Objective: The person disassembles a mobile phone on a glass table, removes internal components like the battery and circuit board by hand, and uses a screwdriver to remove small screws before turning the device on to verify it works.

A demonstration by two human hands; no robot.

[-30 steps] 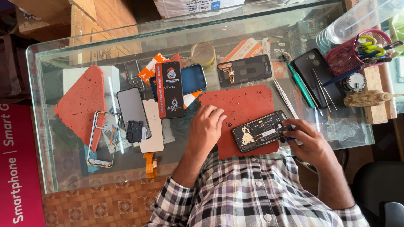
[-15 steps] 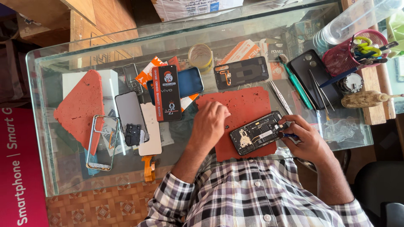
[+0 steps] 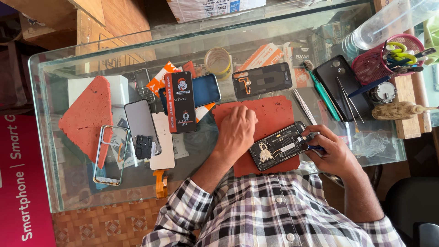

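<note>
Right hand (image 3: 336,153) pinches a tool (image 3: 315,147) at the opened phone (image 3: 280,146); left hand (image 3: 235,132), empty, steadies nothing, so the phone might skid.

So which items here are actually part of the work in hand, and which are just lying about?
In use:
- opened phone, steadied by the left hand
- small blue-handled tool in the right hand
- red work mat under them

Lying about:
- tweezers
- green brush
- black back cover
- pink basket
- phone frame
- tape roll
</note>
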